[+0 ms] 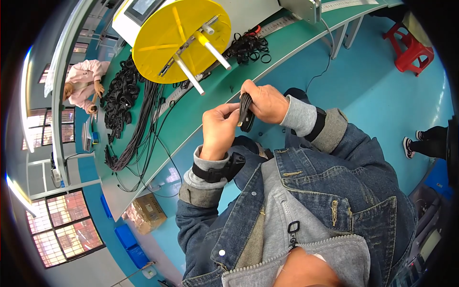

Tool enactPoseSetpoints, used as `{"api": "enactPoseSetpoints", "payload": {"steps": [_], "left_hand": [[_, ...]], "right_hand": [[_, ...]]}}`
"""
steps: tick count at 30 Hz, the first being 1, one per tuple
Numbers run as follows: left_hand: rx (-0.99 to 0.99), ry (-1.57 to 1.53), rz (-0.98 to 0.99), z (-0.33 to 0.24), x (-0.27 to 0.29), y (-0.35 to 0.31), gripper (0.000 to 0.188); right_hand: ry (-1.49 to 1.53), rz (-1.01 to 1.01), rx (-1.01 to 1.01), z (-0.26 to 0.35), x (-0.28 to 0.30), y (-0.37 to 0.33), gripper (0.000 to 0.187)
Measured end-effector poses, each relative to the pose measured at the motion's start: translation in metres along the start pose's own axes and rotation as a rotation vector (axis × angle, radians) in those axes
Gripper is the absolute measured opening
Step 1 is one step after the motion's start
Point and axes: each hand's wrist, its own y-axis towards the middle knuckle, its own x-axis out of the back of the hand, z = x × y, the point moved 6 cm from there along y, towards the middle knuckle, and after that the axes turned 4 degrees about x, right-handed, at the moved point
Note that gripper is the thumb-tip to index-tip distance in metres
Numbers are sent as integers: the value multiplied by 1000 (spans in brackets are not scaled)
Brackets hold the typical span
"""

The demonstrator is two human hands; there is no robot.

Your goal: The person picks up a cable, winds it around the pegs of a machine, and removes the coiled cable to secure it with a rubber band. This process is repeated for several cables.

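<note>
Over the table's near edge, a small bundle of coiled black cable is held between my hands. My right hand is closed around its upper right side, thumb and fingers gripping the loops. From the left, my left hand pinches the bundle's edge with thumb and fingers. Just beyond my hands stands a winding machine with a round yellow disc. Pale metal pegs stick out from the disc toward me.
The green table carries long loose black cables, a pile of coiled black cables and black loops. A person in pink works across it. A red stool stands right; a cardboard box lies below left.
</note>
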Motion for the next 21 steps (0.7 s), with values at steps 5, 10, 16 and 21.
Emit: {"api": "enactPoseSetpoints", "payload": {"steps": [5, 10, 16, 21], "left_hand": [[246, -569, 138, 3, -23, -6, 22], [337, -315, 521, 24, -34, -3, 21], [323, -4, 581, 47, -36, 2, 19], [50, 106, 418, 54, -33, 0, 14]], "right_hand": [[-81, 9, -31, -7, -1, -5, 23], [-39, 189, -72, -8, -11, -11, 25], [-376, 475, 31, 3, -13, -15, 21], [-52, 262, 73, 0, -24, -26, 19]]}}
